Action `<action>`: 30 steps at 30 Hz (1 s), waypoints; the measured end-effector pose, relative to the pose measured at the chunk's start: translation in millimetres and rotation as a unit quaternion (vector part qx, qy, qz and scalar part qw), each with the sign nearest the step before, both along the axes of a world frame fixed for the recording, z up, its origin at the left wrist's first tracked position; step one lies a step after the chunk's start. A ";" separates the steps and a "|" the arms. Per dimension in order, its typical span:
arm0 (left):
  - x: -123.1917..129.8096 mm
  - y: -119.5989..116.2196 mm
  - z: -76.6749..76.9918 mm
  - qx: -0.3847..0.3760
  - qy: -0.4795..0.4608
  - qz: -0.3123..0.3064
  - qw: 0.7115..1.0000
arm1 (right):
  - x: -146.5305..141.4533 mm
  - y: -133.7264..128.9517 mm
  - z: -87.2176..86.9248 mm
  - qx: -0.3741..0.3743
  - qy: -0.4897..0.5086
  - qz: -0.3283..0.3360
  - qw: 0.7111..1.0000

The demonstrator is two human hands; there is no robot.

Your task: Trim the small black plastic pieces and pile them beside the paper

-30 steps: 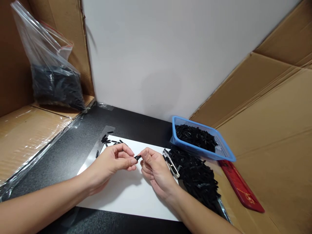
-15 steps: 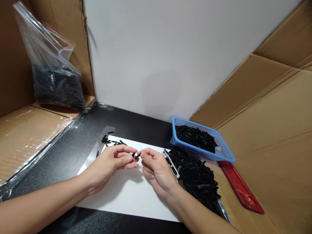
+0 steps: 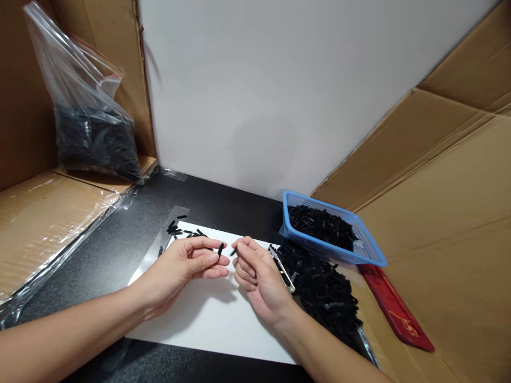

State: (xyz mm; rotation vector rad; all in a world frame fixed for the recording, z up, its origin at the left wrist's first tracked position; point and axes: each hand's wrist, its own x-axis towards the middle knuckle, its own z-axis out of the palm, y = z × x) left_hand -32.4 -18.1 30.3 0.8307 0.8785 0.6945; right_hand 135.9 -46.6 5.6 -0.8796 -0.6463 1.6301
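Observation:
My left hand (image 3: 197, 258) pinches a small black strip (image 3: 220, 249) between thumb and fingers, above a white sheet (image 3: 199, 314). Close beside it on the right, my right hand (image 3: 257, 274) holds another small dark piece (image 3: 233, 251) at its fingertips. The two hands are slightly apart. Several black pieces (image 3: 173, 229) lie at the sheet's far left corner. Just right of my right hand are metal scissors or tweezers (image 3: 285, 274), partly hidden, at the edge of a heap of black strips (image 3: 323, 292).
A blue basket (image 3: 335, 242) of black strips stands behind the heap. To its right lies a red object (image 3: 395, 308). A clear bag (image 3: 96, 138) with dark contents leans on cardboard (image 3: 40, 213) at the left. A pale wall (image 3: 259, 96) rises behind.
My right hand has drawn slightly away from my left, its fingers lifted a little. The strip in my left hand now stands more upright and shows more fully.

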 end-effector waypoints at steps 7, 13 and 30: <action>0.6 1.3 -1.1 0.025 0.007 -0.011 1.000 | -1.4 0.5 -1.6 -0.029 0.017 0.012 0.999; 2.0 0.0 -3.0 0.076 0.017 -0.040 0.996 | -4.6 -2.6 -2.8 -0.010 -0.030 0.029 0.999; -14.6 38.1 -39.5 0.620 0.419 -0.117 0.653 | -2.0 0.1 -2.9 -0.029 0.019 0.039 0.999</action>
